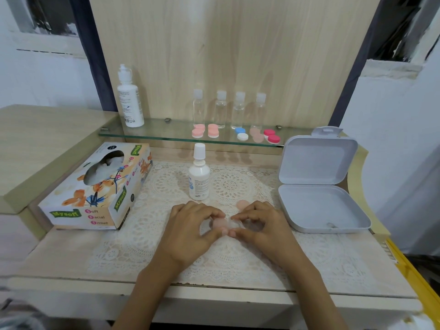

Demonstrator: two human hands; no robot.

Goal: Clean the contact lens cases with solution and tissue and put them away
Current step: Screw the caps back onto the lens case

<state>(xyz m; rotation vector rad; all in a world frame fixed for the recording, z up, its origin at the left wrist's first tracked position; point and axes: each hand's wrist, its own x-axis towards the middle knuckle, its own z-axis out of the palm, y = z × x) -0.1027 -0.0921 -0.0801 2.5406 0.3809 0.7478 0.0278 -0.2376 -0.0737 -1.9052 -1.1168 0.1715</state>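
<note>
L hand (pixel 190 225) + R hand (pixel 262 225) close together, fingers curled; L pinches lens case (pixel 219 223), R tissue (pixel 235 223).

My desk (pixel 59 263), bg stuff only.
Lace mat (pixel 114 253) lies over the top in front of me. Glass shelf (pixel 166 134) runs along the wood back panel (pixel 226 44) w/ 4 clear bottles (pixel 221 110), white caps, upright in a row.

The table (pixel 71 258) carries a lace mat (pixel 228 258), tissue box (pixel 95 186), open white box (pixel 319 206).
</note>
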